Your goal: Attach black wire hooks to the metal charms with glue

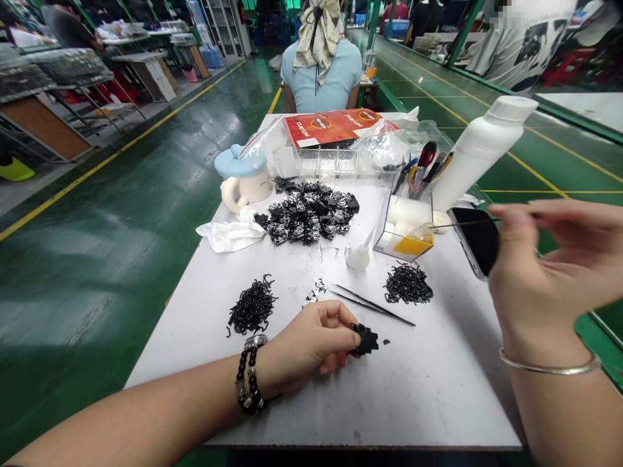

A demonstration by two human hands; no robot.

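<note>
My left hand (306, 344) rests on the white table (428, 389) with its fingers pinched on a small black clip-like part (366, 339). A tiny black speck lies just right of that part. My right hand (549, 272) is raised at the right, fingers closed on a thin dark needle-like stick (462, 224) whose tip reaches toward a small yellow-filled dish (413, 243). Black tweezers (372, 305) lie on the table just beyond my left hand. Two heaps of small black hooks sit at left (252, 308) and right (407, 284).
A large pile of black and silver parts (309, 211) lies mid-table, beside a crumpled white cloth (231, 232) and a blue-lidded mug (242, 175). A clear box with pens (413, 194), a white bottle (479, 149), a small glue bottle (360, 254), a phone (477, 240). A person sits beyond the table.
</note>
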